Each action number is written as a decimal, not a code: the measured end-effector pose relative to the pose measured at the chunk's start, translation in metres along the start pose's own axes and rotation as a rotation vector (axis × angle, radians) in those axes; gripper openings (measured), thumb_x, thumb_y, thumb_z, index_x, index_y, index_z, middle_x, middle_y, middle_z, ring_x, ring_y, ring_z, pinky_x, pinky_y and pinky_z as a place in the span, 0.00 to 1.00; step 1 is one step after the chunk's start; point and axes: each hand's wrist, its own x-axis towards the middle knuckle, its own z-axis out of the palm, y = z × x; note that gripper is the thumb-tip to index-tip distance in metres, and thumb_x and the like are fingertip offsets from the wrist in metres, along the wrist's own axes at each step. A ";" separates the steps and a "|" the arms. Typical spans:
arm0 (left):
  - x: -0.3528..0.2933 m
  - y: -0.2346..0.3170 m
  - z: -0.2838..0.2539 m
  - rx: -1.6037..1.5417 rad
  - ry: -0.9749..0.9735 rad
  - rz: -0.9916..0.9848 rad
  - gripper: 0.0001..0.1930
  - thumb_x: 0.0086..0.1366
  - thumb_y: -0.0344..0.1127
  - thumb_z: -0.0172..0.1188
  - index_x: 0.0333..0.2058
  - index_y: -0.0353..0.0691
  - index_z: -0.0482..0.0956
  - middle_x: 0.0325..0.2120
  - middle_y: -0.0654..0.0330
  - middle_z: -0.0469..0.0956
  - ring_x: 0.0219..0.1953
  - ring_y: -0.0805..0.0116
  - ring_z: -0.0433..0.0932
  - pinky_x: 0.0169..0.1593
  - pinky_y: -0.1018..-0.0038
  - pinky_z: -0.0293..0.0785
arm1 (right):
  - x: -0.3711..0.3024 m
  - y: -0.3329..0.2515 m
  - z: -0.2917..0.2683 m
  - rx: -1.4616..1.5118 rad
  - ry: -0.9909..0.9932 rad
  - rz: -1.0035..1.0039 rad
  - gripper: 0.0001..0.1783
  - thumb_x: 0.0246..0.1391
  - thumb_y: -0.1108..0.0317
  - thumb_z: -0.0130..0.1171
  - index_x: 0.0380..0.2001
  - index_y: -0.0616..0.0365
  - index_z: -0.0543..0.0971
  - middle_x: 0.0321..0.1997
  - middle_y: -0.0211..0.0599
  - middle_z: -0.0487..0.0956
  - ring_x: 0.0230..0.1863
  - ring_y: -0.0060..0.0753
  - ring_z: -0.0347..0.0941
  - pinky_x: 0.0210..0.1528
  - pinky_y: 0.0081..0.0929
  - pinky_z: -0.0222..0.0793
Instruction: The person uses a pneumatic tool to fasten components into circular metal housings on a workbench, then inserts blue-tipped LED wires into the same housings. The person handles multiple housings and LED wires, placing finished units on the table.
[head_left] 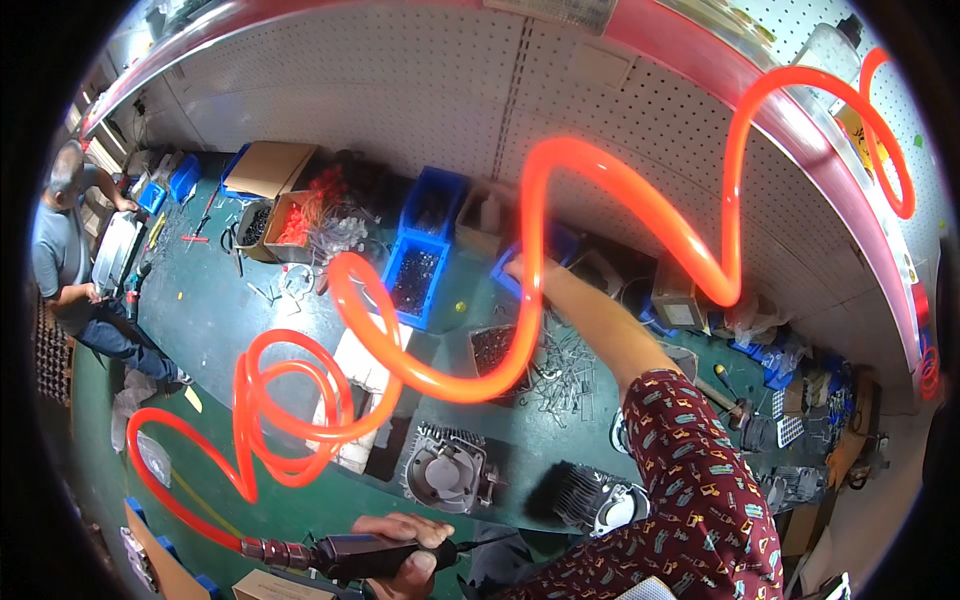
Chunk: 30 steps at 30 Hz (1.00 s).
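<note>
Workbench, green top; clock positions taken from the centre of the view.
- Six o'clock: finned metal casting, round face showing.
- Five o'clock: second finned casting, near the front edge.
- Between four and five: loose metal rods, scattered.
- Eight o'clock: white cloth, partly hidden.
- Ten o'clock: long blue bin, small dark parts inside; farther out, cardboard box, red pieces inside.
- One o'clock, close in: small blue bin.

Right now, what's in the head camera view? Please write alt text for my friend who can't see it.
The left hand holds a black tool on a coiled orange hose; the right hand reaches to a blue bin. Two finned metal parts sit on the green workbench.
</note>
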 end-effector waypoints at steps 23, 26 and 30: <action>-0.020 0.005 0.045 0.157 0.004 -0.011 0.21 0.52 0.36 0.66 0.42 0.39 0.67 0.28 0.57 0.73 0.33 0.63 0.77 0.46 0.60 0.80 | -0.153 -0.062 -0.085 2.316 0.381 0.241 0.05 0.66 0.68 0.61 0.42 0.54 0.81 0.36 0.28 0.82 0.36 0.23 0.80 0.36 0.22 0.80; -0.020 0.003 0.053 0.160 -0.027 -0.022 0.22 0.51 0.36 0.67 0.42 0.39 0.68 0.28 0.57 0.73 0.33 0.63 0.77 0.45 0.60 0.80 | -0.185 -0.067 -0.102 2.415 0.361 0.127 0.08 0.66 0.69 0.60 0.45 0.59 0.80 0.41 0.36 0.84 0.41 0.29 0.83 0.44 0.27 0.83; -0.023 -0.003 0.058 0.116 -0.036 -0.007 0.21 0.51 0.33 0.67 0.42 0.36 0.68 0.28 0.54 0.75 0.33 0.61 0.79 0.45 0.57 0.84 | -0.204 -0.079 -0.118 2.323 0.445 0.166 0.10 0.67 0.69 0.59 0.46 0.64 0.79 0.45 0.45 0.83 0.47 0.39 0.83 0.53 0.35 0.83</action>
